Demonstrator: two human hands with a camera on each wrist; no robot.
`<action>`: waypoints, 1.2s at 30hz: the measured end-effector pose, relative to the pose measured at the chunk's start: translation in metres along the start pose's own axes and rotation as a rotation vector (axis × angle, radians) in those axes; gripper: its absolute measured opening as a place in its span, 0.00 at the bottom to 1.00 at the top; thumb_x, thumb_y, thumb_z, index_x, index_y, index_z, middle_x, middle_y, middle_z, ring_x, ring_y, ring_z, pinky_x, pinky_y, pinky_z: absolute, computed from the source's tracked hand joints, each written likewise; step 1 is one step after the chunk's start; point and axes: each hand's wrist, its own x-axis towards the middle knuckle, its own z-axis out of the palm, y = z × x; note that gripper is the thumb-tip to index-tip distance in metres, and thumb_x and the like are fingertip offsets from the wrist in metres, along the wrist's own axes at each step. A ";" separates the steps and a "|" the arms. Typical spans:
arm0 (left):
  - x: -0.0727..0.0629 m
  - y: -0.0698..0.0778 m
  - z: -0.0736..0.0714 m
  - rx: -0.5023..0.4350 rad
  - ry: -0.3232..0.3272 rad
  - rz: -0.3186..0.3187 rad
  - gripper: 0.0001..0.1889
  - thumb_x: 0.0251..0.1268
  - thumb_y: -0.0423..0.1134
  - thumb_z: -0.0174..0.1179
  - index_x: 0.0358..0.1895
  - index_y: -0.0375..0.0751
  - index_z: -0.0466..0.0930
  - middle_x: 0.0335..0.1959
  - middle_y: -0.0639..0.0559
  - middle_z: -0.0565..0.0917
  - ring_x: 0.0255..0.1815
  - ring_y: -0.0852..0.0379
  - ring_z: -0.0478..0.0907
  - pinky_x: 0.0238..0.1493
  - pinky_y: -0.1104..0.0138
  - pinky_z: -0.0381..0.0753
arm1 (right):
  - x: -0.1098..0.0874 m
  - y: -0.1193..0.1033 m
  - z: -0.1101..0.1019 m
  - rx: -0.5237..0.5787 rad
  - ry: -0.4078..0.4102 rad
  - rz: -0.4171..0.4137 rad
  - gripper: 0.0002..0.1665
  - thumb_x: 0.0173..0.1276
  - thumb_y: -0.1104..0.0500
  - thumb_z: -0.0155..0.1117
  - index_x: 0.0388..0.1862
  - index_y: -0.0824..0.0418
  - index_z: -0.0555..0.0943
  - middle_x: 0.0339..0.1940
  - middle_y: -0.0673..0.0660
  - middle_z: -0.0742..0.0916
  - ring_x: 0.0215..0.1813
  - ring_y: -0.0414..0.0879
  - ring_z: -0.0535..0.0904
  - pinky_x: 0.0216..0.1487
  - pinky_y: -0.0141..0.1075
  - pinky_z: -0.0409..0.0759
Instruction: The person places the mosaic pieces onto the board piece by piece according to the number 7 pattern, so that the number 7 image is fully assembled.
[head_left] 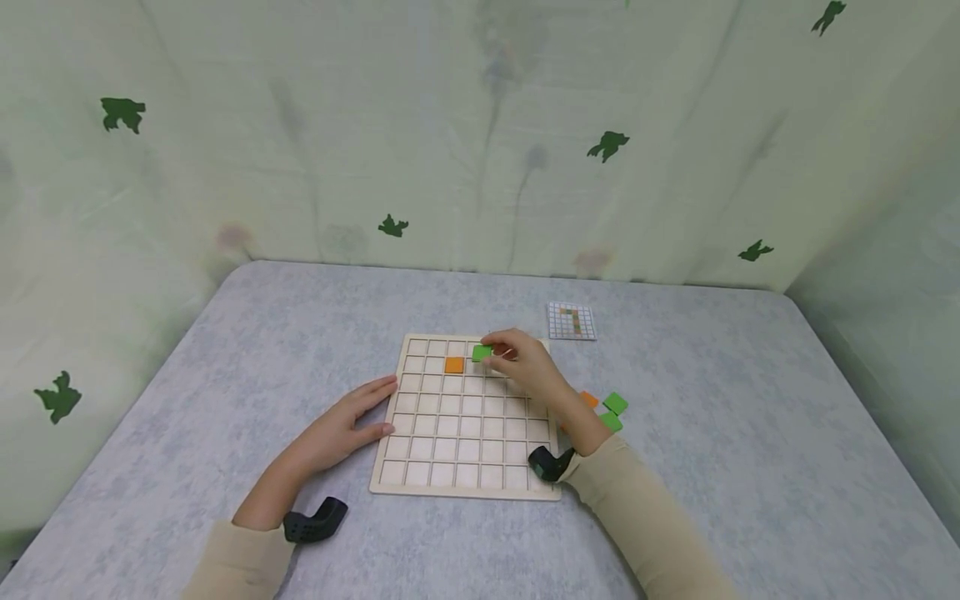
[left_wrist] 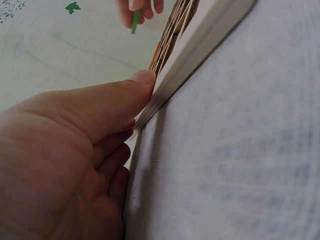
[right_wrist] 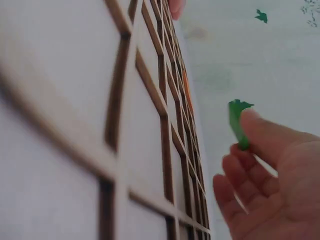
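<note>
**Green tile (head_left: 481, 353) pinched over wooden grid board (head_left: 446, 451)**

A mottled grey-blue tabletop (head_left: 292, 333) meets a pale, printed backdrop (head_left: 435, 125) beyond the hands. The right hand (head_left: 527, 367) pinches one flat, square tile; the left hand (head_left: 333, 431), fingers extended, touches the board's edge. One orange tile (head_left: 453, 365) lies between them. Past the right hand sits one grid card (head_left: 572, 321); beside that forearm, two green loose tiles (head_left: 616, 403) and partly hidden orange.

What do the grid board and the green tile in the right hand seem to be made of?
Grid board: likely wood with a matte, unpainted look; its strips are pale tan with brown side edges.
Green tile: painted wood or plastic, unclear which; smooth-looking, even colour, no visible grain.
</note>
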 end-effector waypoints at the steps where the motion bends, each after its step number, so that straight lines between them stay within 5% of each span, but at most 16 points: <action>1: 0.000 0.000 0.000 0.000 0.000 -0.001 0.35 0.60 0.48 0.57 0.68 0.37 0.57 0.69 0.44 0.54 0.68 0.41 0.46 0.61 0.46 0.51 | 0.001 0.002 0.002 0.000 -0.011 0.023 0.18 0.61 0.58 0.63 0.50 0.60 0.78 0.44 0.52 0.79 0.42 0.43 0.74 0.43 0.34 0.74; 15: -0.002 0.001 -0.004 0.007 0.001 -0.017 0.35 0.60 0.48 0.57 0.67 0.37 0.57 0.69 0.44 0.54 0.68 0.41 0.46 0.61 0.45 0.51 | 0.010 0.000 0.012 -0.119 -0.136 0.026 0.12 0.62 0.59 0.62 0.46 0.56 0.81 0.40 0.51 0.77 0.38 0.42 0.69 0.39 0.35 0.70; 24: -0.001 0.000 -0.004 0.005 0.003 -0.008 0.35 0.60 0.48 0.57 0.67 0.37 0.57 0.69 0.44 0.54 0.68 0.41 0.46 0.61 0.46 0.51 | 0.010 -0.001 0.009 -0.113 -0.177 0.062 0.17 0.63 0.57 0.61 0.52 0.57 0.78 0.42 0.52 0.76 0.41 0.43 0.69 0.41 0.37 0.70; 36: 0.000 0.000 0.000 -0.002 0.002 0.002 0.35 0.60 0.47 0.57 0.67 0.37 0.57 0.69 0.44 0.54 0.68 0.42 0.46 0.61 0.46 0.51 | -0.012 -0.013 -0.033 0.036 -0.144 0.036 0.27 0.64 0.53 0.59 0.61 0.58 0.70 0.58 0.55 0.73 0.57 0.51 0.68 0.54 0.40 0.68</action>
